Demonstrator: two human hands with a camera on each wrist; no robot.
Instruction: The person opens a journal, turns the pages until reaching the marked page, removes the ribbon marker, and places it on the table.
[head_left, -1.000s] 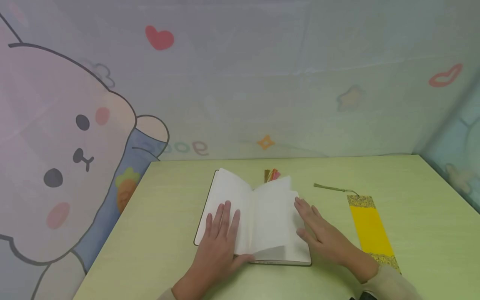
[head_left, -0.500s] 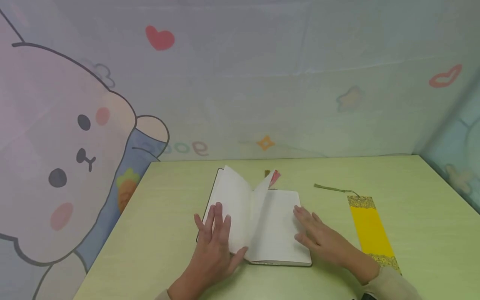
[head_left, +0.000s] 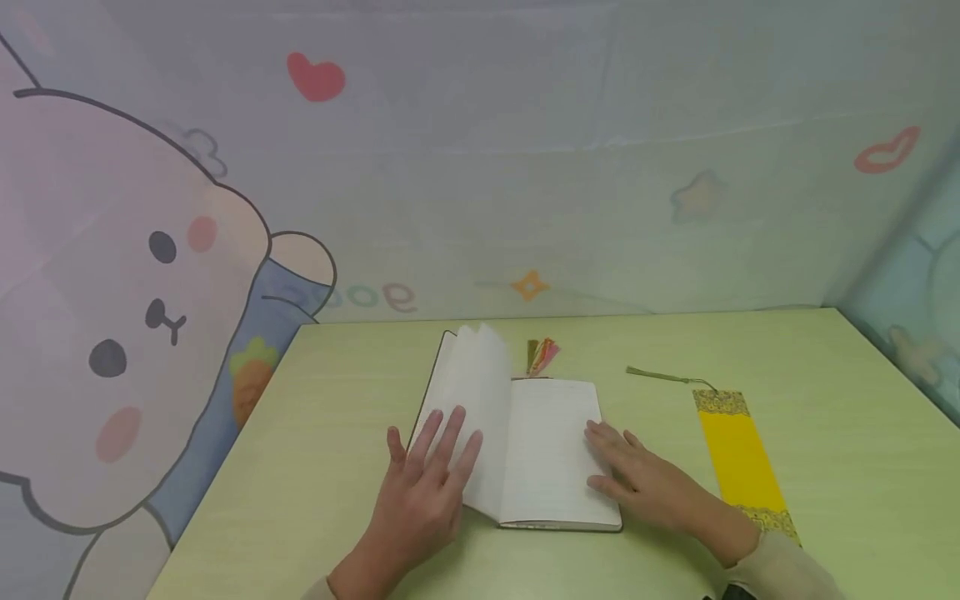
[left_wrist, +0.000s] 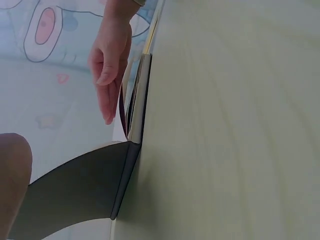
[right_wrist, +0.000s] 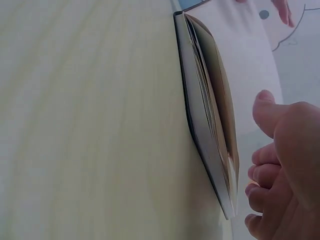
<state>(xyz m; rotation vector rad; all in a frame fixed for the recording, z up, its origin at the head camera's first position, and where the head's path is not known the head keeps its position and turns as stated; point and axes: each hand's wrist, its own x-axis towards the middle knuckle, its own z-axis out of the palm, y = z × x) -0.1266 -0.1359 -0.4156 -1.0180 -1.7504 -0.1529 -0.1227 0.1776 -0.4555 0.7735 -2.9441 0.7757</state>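
Observation:
A dark-covered notebook (head_left: 551, 450) lies open on the table, its pages white. My left hand (head_left: 420, 492) is at the left pages, fingers spread over their lower part. Those pages rise and curve at the top. From the left wrist view, the dark left cover (left_wrist: 75, 185) tilts up off the table. Straight fingers of my right hand (head_left: 645, 479) lie at the right page's outer edge, with the thumb lower on the same side. In the right wrist view, a gap shows between the leaves at the notebook's page edge (right_wrist: 207, 85).
A yellow bookmark (head_left: 742, 458) with patterned ends and a green tassel (head_left: 660, 376) lies right of the notebook, partly behind the right wrist. Pink-red and olive tassels (head_left: 543, 356) stick out beyond the notebook's top edge. A cartoon-printed cloth (head_left: 465, 192) hangs behind the table.
Leaves that stood over the right side have turned over to the left, baring the right page and the tassels. My left hand has shifted slightly; the right hand has stayed nearly still.

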